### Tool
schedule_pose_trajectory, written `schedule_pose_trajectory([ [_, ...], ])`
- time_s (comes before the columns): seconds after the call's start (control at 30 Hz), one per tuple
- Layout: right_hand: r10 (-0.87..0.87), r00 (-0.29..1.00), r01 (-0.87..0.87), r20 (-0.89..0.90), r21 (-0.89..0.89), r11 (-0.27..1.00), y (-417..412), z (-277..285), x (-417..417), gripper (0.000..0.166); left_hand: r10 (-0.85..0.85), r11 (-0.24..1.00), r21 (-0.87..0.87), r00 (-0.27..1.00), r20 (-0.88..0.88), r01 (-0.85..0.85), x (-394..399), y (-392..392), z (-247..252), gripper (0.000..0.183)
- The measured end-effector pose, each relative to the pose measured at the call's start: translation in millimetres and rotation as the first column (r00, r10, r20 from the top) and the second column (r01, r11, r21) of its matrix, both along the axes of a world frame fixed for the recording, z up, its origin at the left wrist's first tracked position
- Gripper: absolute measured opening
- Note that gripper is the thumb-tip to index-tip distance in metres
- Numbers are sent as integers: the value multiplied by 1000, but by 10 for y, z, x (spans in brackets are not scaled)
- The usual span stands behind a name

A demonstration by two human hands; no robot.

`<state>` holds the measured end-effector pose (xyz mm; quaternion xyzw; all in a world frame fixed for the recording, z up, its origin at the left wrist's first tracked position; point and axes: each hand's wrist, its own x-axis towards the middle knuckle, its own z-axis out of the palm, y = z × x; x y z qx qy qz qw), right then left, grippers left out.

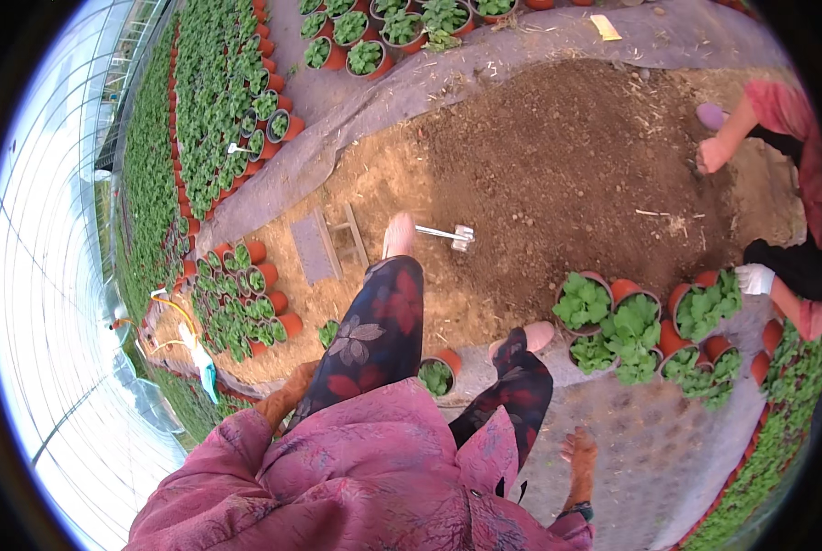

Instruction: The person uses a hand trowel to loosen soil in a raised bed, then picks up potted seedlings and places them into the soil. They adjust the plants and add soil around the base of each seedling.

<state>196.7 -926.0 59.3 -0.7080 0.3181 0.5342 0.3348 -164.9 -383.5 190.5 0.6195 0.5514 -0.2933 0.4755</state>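
My right hand [580,444] hangs beside my right leg over grey ground cover, empty with its fingers apart. My left hand [305,377] is at my left thigh, partly behind the leg, so its fingers and any hold are hidden. A potted leafy plant [435,377] in an orange-red pot stands between my legs. Another small leafy plant [328,333] shows just past my left thigh. Beyond my left shoe, a small metal hand shovel [460,237] with a pale handle lies on the soil.
A low wooden stool [318,246] lies left of my front foot. Potted plants stand in groups at left [256,279] and right [635,330]. Dark loose soil [555,172] spreads ahead. A co-worker's bare hand [714,155] and gloved hand [754,279] are at right.
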Motion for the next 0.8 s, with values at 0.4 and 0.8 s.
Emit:
schedule_pose_trajectory([
  [0.4,-329,937,336,120,-43,941,2691,-779,-311,46,-522,852,19,852,-48,523,1104,3187,-1691,25],
  [0.8,-19,999,12,36,198,980,5216,-2860,-1336,39,-739,674,-108,662,-126,731,790,4620,-1919,26],
])
